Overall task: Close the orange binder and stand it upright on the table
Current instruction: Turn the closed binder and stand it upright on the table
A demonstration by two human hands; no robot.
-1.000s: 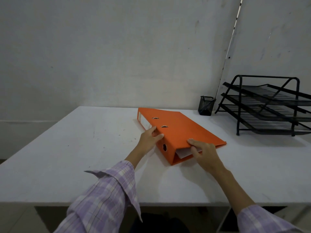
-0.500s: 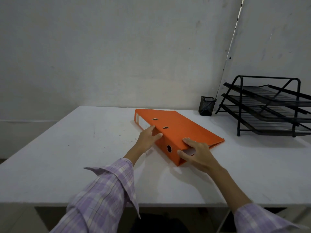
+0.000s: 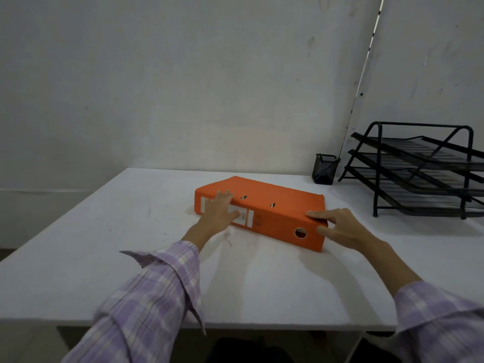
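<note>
The orange binder [image 3: 277,199] lies flat and closed on the white table [image 3: 131,258], its spine with a white label and a round finger hole facing me. My left hand [image 3: 218,213] rests against the spine's left end, fingers over the top edge and the label. My right hand [image 3: 337,227] grips the binder's right end, index finger on the top cover and thumb against the end face. Both purple plaid sleeves show at the bottom of the head view.
A black three-tier wire tray rack [image 3: 419,171] stands at the right rear of the table. A small black mesh pen cup [image 3: 324,169] sits beside it near the wall. The table's front edge runs just below my forearms.
The binder has turned counter-clockwise so its spine faces me. My left hand slid toward the spine's left end; my right hand followed the binder's right end outward.
</note>
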